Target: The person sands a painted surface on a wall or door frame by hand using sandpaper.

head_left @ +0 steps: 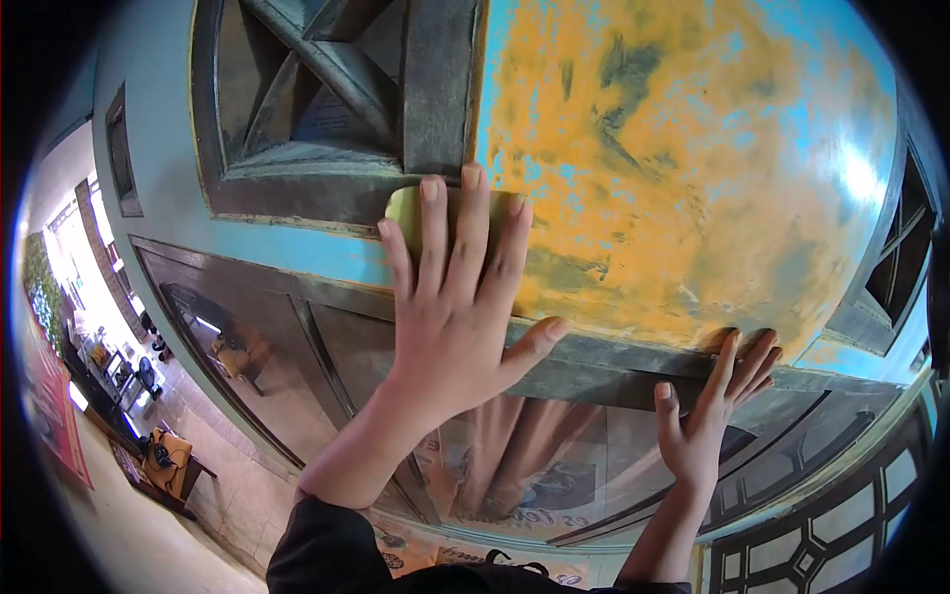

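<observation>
My left hand point(455, 287) lies with fingers spread over a flat yellow-green pad point(404, 210). It presses the pad against the lower left corner of a wall panel point(673, 198), beside a dark wooden frame. Most of the pad is hidden under the fingers. Patchy orange filler, bright blue paint and dark smudges cover the panel. Farther right, my right hand point(703, 421) rests its outstretched fingertips on the panel's lower edge, thumb apart, with nothing in it.
A dark wooden vent with crossed bars point(317, 89) is set in the wall at upper left. Below the panel runs a dark wooden rail point(594, 351) above glass panes, with a brown curtain point(515, 445) behind. Far below left stands an orange-brown chair point(168, 460) on the tiled floor.
</observation>
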`<state>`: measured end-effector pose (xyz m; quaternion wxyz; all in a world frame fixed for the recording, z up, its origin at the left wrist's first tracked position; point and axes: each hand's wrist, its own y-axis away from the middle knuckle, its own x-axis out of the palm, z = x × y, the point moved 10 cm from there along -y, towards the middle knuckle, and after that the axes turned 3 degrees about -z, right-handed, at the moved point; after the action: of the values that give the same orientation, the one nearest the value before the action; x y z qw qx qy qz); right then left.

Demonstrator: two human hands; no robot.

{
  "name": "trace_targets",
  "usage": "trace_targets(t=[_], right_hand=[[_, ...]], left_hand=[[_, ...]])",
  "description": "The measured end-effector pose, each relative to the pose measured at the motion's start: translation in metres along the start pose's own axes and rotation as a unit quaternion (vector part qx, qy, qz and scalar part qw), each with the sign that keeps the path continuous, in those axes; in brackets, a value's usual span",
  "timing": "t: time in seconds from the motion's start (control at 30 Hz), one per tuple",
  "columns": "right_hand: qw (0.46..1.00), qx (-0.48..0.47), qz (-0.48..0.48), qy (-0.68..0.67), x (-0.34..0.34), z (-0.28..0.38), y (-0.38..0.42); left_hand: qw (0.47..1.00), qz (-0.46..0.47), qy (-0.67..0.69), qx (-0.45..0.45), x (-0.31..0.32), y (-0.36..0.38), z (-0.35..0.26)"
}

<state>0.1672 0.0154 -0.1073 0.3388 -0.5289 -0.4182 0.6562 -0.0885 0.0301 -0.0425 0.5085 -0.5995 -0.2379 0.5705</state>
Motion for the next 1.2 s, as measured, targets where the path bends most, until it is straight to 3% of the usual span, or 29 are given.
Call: trace_targets(t=[0.07,0.1,0.2,0.33,0.37,0.47,0.5,0.63,0.73,0.9,1.0,1.03,1.13,1.2], right_hand=[[1.0,-0.007,0.01,-0.012,0.0,0.0,0.001],[1.0,-0.011,0.015,-0.022,0.0,0.0,0.0],[0.999,-0.009,0.023,-0.028,-0.002,0.0,0.002],[0.999,-0.008,0.03,-0.032,-0.002,0.001,0.001],[0.999,-0.009,0.03,-0.034,-0.003,0.001,0.0],[0.999,-0.016,0.015,-0.028,-0.005,-0.002,0.003],[1.0,-0.017,0.013,-0.017,-0.005,-0.003,0.004],[0.999,-0.034,-0.015,0.037,-0.017,0.001,-0.01],[0.993,-0.079,-0.059,0.062,-0.041,0.008,-0.048],[0.972,-0.161,-0.164,0.045,-0.081,0.001,-0.118],[0.965,-0.172,-0.191,0.054,-0.094,0.002,-0.137],[0.961,-0.176,-0.205,0.057,-0.094,0.002,-0.136],[0.963,-0.167,-0.203,0.056,-0.093,-0.003,-0.132],[0.963,-0.164,-0.205,0.057,-0.094,-0.003,-0.132]], left_hand=[[0.999,0.029,-0.01,0.011,0.016,0.01,-0.018],[0.998,0.034,-0.007,0.058,0.02,0.018,-0.038],[0.997,0.026,-0.011,0.068,0.02,0.007,-0.034],[0.999,-0.045,-0.009,0.0,-0.008,-0.034,-0.018],[0.997,0.0,-0.035,0.071,0.008,-0.025,-0.044],[0.982,-0.014,-0.04,0.187,0.01,-0.012,-0.074],[0.988,0.023,-0.017,0.151,0.013,-0.017,-0.056],[0.995,-0.01,-0.051,0.09,-0.004,-0.041,-0.039],[0.972,-0.019,-0.026,0.232,0.014,-0.012,-0.076],[0.987,-0.074,-0.098,0.103,-0.025,-0.073,-0.017],[0.974,0.018,-0.071,0.213,0.017,-0.034,-0.067],[0.959,-0.01,-0.101,0.264,0.017,-0.018,-0.084],[0.972,0.01,-0.103,0.21,0.002,-0.056,-0.053],[0.982,-0.063,-0.099,0.147,-0.026,-0.086,-0.034]])
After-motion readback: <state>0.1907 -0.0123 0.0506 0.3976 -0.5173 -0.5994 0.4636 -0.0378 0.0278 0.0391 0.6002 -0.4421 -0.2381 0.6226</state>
